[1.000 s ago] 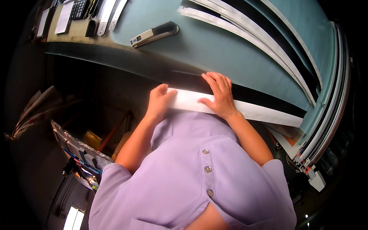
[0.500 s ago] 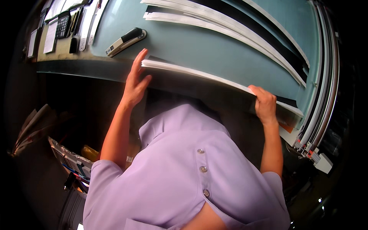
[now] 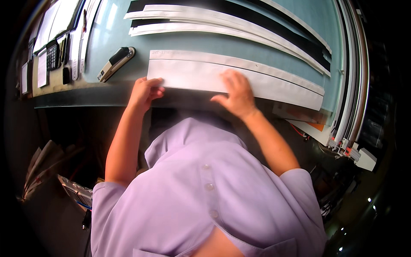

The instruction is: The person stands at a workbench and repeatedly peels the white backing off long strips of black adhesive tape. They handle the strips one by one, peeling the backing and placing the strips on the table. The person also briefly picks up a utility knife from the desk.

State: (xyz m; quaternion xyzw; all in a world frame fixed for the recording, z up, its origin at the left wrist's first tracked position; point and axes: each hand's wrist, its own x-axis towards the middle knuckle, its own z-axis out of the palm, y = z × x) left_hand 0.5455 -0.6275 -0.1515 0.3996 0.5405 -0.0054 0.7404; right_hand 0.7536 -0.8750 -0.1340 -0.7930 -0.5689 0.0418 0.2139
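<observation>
A long white paper strip (image 3: 192, 73), apparently a stack with a dark line along it, lies flat at the near edge of the glass-topped table. My left hand (image 3: 144, 93) is closed on its near left corner, with the thumb on top. My right hand (image 3: 238, 92), a little blurred, is over the strip's near edge around its middle. Its fingers are apart and hold nothing; whether they touch the paper I cannot tell. To the left of the strip stands a black and cream stapler (image 3: 115, 64).
Farther back lie more long white strips (image 3: 205, 17) and black strips (image 3: 278, 40). A calculator (image 3: 52, 55), rulers (image 3: 76, 55) and papers (image 3: 62, 19) sit at the far left. Metal rails (image 3: 357, 73) run along the table's right side.
The strips were held on edge at both ends; now they lie flat. My right hand has let go of the right part and moved left. My left hand has closed on the corner.
</observation>
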